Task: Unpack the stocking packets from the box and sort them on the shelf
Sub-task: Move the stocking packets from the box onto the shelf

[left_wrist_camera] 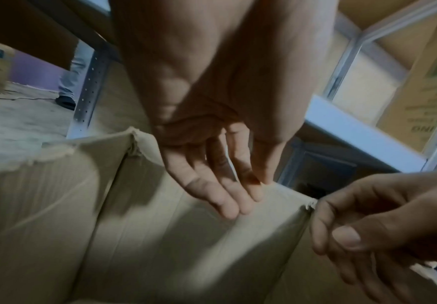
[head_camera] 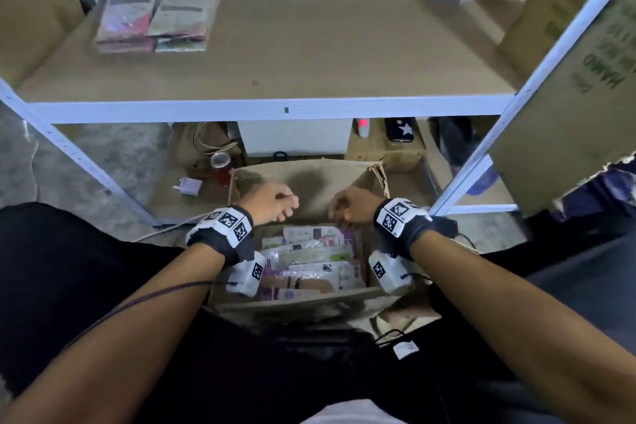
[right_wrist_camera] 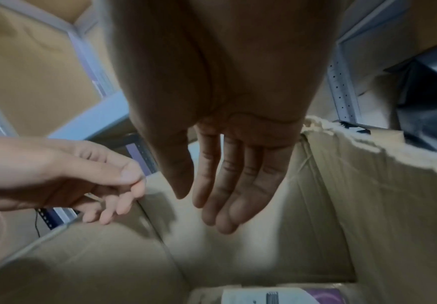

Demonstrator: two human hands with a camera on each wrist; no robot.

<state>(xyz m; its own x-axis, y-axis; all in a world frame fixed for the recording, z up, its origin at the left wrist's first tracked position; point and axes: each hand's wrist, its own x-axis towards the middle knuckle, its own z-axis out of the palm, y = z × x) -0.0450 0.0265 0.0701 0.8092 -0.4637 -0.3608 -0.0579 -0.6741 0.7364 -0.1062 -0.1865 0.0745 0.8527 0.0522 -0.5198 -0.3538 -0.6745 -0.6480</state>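
Note:
An open cardboard box (head_camera: 303, 179) stands on the floor in front of the person, filled with several stocking packets (head_camera: 309, 262) in pink, purple and white wrappers. Both hands hover over the box's far half. My left hand (head_camera: 275, 203) hangs with relaxed fingers (left_wrist_camera: 228, 197) and holds nothing. My right hand (head_camera: 347, 210) is also empty, its fingers (right_wrist_camera: 225, 195) pointing down into the box (right_wrist_camera: 264, 246) just above a packet (right_wrist_camera: 269, 296). Two short stacks of packets (head_camera: 155, 21) lie at the back left of the shelf board (head_camera: 309, 55).
White metal shelf uprights (head_camera: 516, 107) frame the board. Under the shelf sit a white box (head_camera: 296, 138), a red jar (head_camera: 222, 165), a charger plug (head_camera: 189, 186) and a phone (head_camera: 401, 129). A large printed carton (head_camera: 585, 79) leans at right.

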